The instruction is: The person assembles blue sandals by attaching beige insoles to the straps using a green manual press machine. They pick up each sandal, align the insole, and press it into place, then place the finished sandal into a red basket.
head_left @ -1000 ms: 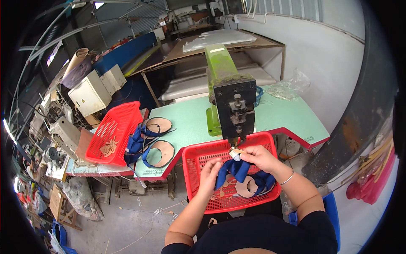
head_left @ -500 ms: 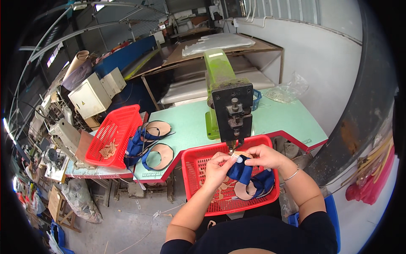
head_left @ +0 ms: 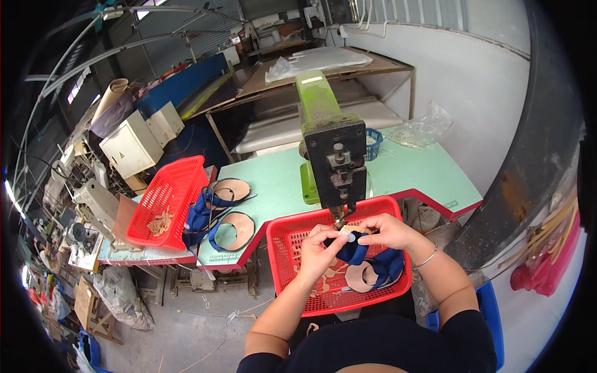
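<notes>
Both hands, left (head_left: 318, 253) and right (head_left: 387, 231), grasping blue strap piece (head_left: 353, 252), now raised closer under green press (head_left: 334, 163)

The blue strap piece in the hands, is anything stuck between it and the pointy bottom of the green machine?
Nothing visible is. The left hand and right hand hold the blue strap piece just under the green machine, over the red basket. Only a small open gap shows below its tip.

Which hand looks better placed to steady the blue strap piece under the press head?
Probably the right hand: it lies nearest the press head, fingers at the tan tab. The left hand grips the blue strap piece lower, over the red basket.
</notes>
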Motion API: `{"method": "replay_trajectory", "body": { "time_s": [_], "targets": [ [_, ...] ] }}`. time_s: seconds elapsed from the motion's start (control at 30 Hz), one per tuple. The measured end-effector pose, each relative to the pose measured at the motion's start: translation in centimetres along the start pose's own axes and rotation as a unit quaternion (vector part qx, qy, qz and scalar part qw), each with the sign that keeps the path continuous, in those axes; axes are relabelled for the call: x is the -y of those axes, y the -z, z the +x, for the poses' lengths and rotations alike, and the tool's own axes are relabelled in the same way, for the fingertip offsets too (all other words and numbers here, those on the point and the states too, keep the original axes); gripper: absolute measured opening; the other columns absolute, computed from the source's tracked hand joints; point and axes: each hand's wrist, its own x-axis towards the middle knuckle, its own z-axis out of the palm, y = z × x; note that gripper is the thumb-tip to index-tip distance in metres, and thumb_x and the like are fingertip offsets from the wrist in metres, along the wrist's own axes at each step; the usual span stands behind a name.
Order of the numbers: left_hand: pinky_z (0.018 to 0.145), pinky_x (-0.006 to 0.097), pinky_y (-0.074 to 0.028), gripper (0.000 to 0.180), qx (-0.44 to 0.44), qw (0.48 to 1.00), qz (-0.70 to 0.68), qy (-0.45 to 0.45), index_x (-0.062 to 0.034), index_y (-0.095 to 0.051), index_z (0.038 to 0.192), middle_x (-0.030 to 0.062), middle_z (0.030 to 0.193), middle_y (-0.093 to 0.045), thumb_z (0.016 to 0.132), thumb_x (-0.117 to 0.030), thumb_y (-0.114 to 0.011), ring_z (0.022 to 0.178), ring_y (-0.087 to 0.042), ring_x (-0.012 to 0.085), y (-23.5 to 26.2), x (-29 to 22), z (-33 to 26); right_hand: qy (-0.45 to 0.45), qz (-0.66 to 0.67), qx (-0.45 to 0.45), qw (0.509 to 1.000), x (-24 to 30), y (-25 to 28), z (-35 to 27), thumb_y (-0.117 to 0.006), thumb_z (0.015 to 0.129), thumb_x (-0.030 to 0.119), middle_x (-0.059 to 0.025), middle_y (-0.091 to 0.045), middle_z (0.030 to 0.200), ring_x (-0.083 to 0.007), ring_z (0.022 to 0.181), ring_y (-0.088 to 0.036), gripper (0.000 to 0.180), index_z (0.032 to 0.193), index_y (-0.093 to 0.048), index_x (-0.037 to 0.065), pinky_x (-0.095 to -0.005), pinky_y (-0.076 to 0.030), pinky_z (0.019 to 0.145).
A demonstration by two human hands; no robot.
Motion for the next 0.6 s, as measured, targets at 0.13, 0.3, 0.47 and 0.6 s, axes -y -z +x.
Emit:
{"method": "replay_trajectory", "body": {
  "time_s": [0.13, 0.3, 0.47, 0.6],
  "targets": [
    [0.079, 0.029, -0.043, 0.013, 0.022, 0.991, 0.067, -0.112, -0.0054, -0.066, 0.076, 0.0034, 0.082, -0.060, 0.067, -0.007, -0.075, 0.088, -0.056, 0.0173, 0.1, 1.9, -1.1, 0.217, -0.313, -0.086, 0.920, -1.1, -0.8, -0.6, -0.069, 0.069, 0.008, -0.0012, -0.061, 0.077, -0.0172, 0.078, -0.057, 0.015, 0.083, -0.064, 0.007, -0.0346, -0.040, 0.082],
    [0.096, 0.047, -0.027, 0.021, 0.028, 0.884, 0.318, -0.340, -0.0166, -0.061, 0.075, -0.0051, 0.085, -0.060, 0.058, -0.010, -0.071, 0.098, -0.056, 0.0176, 0.5, 3.6, -4.2, 0.370, -0.490, -0.213, 0.760, -4.9, -4.0, -2.0, -0.067, 0.063, 0.010, 0.0018, -0.061, 0.079, -0.0147, 0.077, -0.057, 0.012, 0.073, -0.062, 0.012, -0.0386, -0.037, 0.083],
    [0.093, 0.048, -0.029, 0.015, 0.027, 0.865, 0.342, -0.367, -0.0157, -0.059, 0.075, -0.0046, 0.081, -0.057, 0.063, -0.011, -0.067, 0.095, -0.056, 0.0162, 0.4, 5.7, -6.4, 0.394, -0.535, -0.223, 0.713, -7.5, -5.8, -3.1, -0.062, 0.067, 0.013, 0.0029, -0.062, 0.082, -0.0124, 0.078, -0.056, 0.007, 0.074, -0.059, 0.012, -0.0370, -0.036, 0.083],
    [0.093, 0.047, -0.029, 0.016, 0.024, 0.863, 0.341, -0.371, -0.0157, -0.056, 0.074, -0.0043, 0.083, -0.056, 0.063, -0.012, -0.066, 0.094, -0.056, 0.0149, 0.5, 6.3, -7.1, 0.395, -0.535, -0.222, 0.713, -8.1, -6.5, -3.3, -0.062, 0.067, 0.014, 0.0034, -0.062, 0.082, -0.0120, 0.077, -0.055, 0.008, 0.074, -0.058, 0.013, -0.0367, -0.035, 0.084]
  ]
}}
